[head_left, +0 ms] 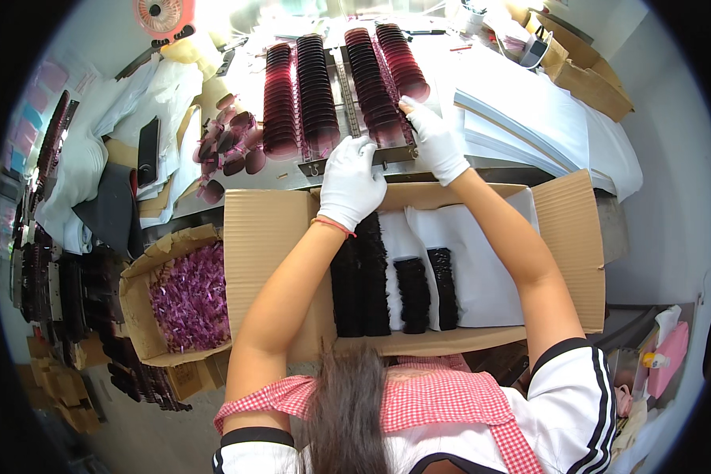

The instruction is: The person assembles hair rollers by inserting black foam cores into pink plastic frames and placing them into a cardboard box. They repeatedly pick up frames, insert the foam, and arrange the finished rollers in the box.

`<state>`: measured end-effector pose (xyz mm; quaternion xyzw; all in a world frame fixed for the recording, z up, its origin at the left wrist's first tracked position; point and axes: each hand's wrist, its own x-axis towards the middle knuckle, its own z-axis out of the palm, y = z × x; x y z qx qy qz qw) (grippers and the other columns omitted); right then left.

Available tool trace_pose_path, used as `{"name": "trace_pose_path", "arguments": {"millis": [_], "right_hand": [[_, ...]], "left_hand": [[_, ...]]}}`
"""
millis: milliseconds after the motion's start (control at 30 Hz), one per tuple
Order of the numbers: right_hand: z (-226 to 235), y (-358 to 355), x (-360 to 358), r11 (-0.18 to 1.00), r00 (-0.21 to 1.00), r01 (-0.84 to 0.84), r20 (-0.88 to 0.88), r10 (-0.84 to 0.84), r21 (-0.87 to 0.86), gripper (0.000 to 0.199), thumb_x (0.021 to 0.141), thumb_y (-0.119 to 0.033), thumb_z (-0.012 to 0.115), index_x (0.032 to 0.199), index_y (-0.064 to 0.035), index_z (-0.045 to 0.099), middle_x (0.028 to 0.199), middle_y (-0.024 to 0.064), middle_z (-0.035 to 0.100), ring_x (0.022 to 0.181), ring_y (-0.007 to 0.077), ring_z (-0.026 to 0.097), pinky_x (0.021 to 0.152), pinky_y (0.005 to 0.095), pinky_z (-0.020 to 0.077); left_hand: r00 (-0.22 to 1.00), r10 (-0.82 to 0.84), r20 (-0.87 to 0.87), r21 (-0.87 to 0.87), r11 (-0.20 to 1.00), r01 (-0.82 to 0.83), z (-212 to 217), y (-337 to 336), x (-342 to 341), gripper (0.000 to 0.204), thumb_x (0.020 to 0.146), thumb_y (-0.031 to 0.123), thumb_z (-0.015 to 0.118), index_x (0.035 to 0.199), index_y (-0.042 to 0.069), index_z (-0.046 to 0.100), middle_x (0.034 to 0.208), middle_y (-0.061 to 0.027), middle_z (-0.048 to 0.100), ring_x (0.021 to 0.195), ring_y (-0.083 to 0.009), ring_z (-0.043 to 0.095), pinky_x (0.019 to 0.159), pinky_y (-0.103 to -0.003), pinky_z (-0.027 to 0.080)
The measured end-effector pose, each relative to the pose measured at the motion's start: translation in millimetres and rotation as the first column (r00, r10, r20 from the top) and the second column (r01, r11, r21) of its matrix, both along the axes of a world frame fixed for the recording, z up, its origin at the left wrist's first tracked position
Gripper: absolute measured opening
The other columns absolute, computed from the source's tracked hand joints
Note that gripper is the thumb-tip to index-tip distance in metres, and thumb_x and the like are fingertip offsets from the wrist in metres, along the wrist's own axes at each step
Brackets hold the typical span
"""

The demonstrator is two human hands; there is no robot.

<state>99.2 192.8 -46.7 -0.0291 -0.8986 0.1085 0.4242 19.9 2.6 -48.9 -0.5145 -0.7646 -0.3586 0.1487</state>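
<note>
A metal rack (346,95) on the bench carries rows of dark purple-red tinted lenses (280,103), packed edge to edge. My left hand (351,180), in a white glove, is at the rack's near end with its fingers curled; what they grip is hidden. At the near end of the right-hand rows is my right hand (434,142), also gloved. Its thumb and fingers are closed together beside the lenses, and I cannot make out what is between them. Below both hands stands an open cardboard box (270,261) holding white sheets (486,265) and black rows of packed pieces (360,276).
Loose tinted lenses (233,142) lie left of the rack. A smaller box (138,272) of purple scraps stands at the left, below a black phone (148,150). White paper stacks (529,110) cover the bench's right side. A pink fan (164,16) stands at the back left.
</note>
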Motion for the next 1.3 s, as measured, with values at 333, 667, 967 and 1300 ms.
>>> {"name": "trace_pose_path", "arguments": {"millis": [333,667,967,1300], "right_hand": [[70,-53,52,0.939,0.908,-0.225,0.293,0.299,-0.261,0.046,0.084,-0.025,0.068,0.125,-0.0042,0.061,0.115,0.0102,0.068,0.105,0.0286,0.061,0.106,0.0387,0.0396],[29,82,-27,0.433,0.952,-0.066,0.073,0.296,-0.899,0.068,0.079,-0.019,0.075,0.138,0.004,0.05,0.131,0.0194,0.058,0.121,0.0212,0.054,0.105,0.0324,0.0413],[15,74,-47,0.777,0.909,-0.174,0.206,0.363,-0.605,0.06,0.08,0.0,0.066,0.139,-0.0119,0.058,0.117,0.0128,0.069,0.103,0.023,0.065,0.094,0.0308,0.0494],[16,51,-43,0.983,1.0,-0.009,-0.002,0.01,0.182,0.05,0.084,0.006,0.052,0.132,-0.004,0.059,0.12,0.0174,0.067,0.1,0.0301,0.069,0.091,0.0368,0.0532]], "left_hand": [[-0.684,-0.663,0.304,0.669,0.66,-0.342,48,16,49,0.019,0.098,0.028,0.06,0.109,0.014,0.057,0.106,-0.0043,0.064,0.103,-0.0168,0.06,0.095,-0.032,0.05],[0.501,0.007,0.865,0.017,0.999,-0.043,3,47,8,0.019,0.09,0.016,0.061,0.104,0.004,0.058,0.078,-0.0038,0.059,0.064,-0.0101,0.057,0.055,-0.026,0.047],[0.587,0.039,0.809,-0.063,0.998,0.021,-9,46,-5,0.024,0.08,0.01,0.058,0.099,0.001,0.069,0.07,-0.007,0.064,0.062,-0.0121,0.059,0.06,-0.028,0.048],[0.352,-0.01,0.936,-0.003,0.999,0.036,13,38,3,0.028,0.086,0.011,0.059,0.112,0.003,0.063,0.087,-0.0072,0.065,0.07,-0.0127,0.063,0.062,-0.028,0.054]]}}
